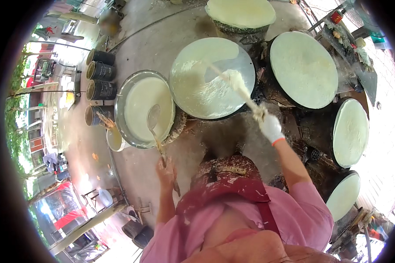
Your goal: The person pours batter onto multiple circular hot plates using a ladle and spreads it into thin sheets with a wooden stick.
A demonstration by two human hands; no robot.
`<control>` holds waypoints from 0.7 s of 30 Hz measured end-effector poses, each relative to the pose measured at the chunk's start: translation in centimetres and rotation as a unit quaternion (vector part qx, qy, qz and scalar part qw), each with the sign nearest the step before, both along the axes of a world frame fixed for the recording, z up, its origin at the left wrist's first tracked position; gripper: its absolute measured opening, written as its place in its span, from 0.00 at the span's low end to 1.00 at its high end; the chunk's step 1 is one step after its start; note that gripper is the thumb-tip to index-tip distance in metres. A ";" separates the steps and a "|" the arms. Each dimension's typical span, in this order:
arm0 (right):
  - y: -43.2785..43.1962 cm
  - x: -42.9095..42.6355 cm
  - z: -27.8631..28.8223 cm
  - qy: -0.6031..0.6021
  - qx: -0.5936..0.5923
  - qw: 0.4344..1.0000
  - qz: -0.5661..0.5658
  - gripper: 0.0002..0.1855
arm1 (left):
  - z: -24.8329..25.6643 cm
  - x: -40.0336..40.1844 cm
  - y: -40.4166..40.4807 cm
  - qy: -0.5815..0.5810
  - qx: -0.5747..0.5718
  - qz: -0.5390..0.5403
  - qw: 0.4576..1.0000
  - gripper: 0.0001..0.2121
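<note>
My bare left hand [166, 172] grips the handle of a metal ladle [154, 115]. The ladle's bowl is over a wide metal basin [119, 120] of pale batter [143, 97]; whether it touches the batter I cannot tell. In a white glove with an orange cuff, my right hand [271, 126] holds a long, batter-coated stick [238, 87] at its cloth-wrapped end. The stick reaches across a round griddle [248, 74], and motion blurs its far end. Wet batter [192, 79] covers much of that griddle, streaked and thick near the stick, with bare metal showing at the right.
More round griddles carry pale sheets: one at the back [240, 13], one to the right [304, 70], others curving down the right side [351, 133]. Several dark buckets [101, 90] line the left of the basin. A white bucket [114, 139] with liquid stands beside it.
</note>
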State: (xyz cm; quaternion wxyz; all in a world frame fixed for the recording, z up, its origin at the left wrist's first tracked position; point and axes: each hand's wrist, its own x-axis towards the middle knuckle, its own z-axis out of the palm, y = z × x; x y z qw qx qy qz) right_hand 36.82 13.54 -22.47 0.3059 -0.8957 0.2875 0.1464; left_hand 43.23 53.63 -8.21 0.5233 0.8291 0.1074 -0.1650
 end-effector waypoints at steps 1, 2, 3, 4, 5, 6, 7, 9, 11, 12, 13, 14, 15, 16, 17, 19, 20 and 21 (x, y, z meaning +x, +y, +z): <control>-0.8 2.0 1.8 -0.030 -0.025 0.999 -0.012 0.32 | 0.4 -0.3 0.0 0.016 0.010 0.002 1.000 0.10; -2.7 3.6 0.4 -0.052 -0.043 0.998 -0.015 0.33 | 0.2 -0.4 0.1 0.017 0.008 -0.003 1.000 0.10; -4.3 5.9 0.5 -0.054 -0.064 0.996 -0.003 0.32 | -0.1 -0.6 0.3 0.007 0.032 -0.011 0.999 0.10; -5.4 8.4 1.0 -0.088 -0.079 0.993 0.007 0.31 | -0.3 -0.8 0.6 -0.004 0.056 -0.016 0.998 0.10; -6.9 10.8 1.0 -0.089 -0.093 0.991 0.019 0.31 | -0.3 -1.0 0.6 -0.005 0.055 -0.019 0.998 0.10; -7.9 13.1 0.5 -0.122 -0.113 0.986 0.026 0.32 | 0.0 -1.4 0.3 0.004 0.038 0.008 0.999 0.10; -8.7 15.5 0.8 -0.119 -0.120 0.985 0.021 0.32 | 0.4 -1.7 0.0 0.013 0.020 0.036 0.999 0.10; -8.9 19.5 2.1 -0.102 -0.123 0.987 -0.008 0.28 | 1.2 -1.7 -0.5 0.026 0.038 0.041 0.998 0.09; -7.6 21.3 3.9 -0.097 -0.096 0.991 -0.011 0.29 | 1.2 -1.5 -0.9 0.044 0.020 0.059 0.997 0.08; -4.9 20.2 5.6 -0.217 -0.011 0.976 -0.013 0.29 | 1.2 -1.6 -0.6 0.042 0.018 0.065 0.997 0.08; -2.8 18.3 7.2 -0.331 0.071 0.941 -0.016 0.29 | 1.1 -1.6 -0.5 0.023 0.009 0.053 0.998 0.07; -2.1 16.2 7.8 -0.265 0.105 0.958 -0.012 0.30 | 1.1 -1.6 -0.7 0.004 0.000 0.037 0.999 0.07; -1.4 14.2 8.4 -0.195 0.135 0.971 -0.005 0.32 | 1.2 -1.5 -0.9 0.003 -0.006 0.037 0.999 0.07; -0.8 11.7 7.6 -0.247 0.232 0.940 -0.049 0.33 | 1.5 -1.3 -1.1 0.001 -0.002 0.029 1.000 0.07; -1.0 9.3 3.5 -0.401 0.341 0.840 -0.133 0.30 | 1.7 -0.7 -1.7 -0.002 -0.003 0.009 1.000 0.07; -2.3 4.5 -0.1 -0.317 0.338 0.849 -0.255 0.23 | 0.7 -0.3 -1.9 -0.020 -0.007 0.003 1.000 0.09; -2.3 2.6 -1.4 -0.253 0.386 0.836 -0.297 0.17 | 0.3 0.2 -2.3 -0.040 -0.010 -0.004 0.999 0.11; -1.1 1.3 -0.1 -0.233 0.428 0.812 -0.321 0.11 | 0.2 0.7 -2.5 -0.039 -0.014 -0.001 0.999 0.11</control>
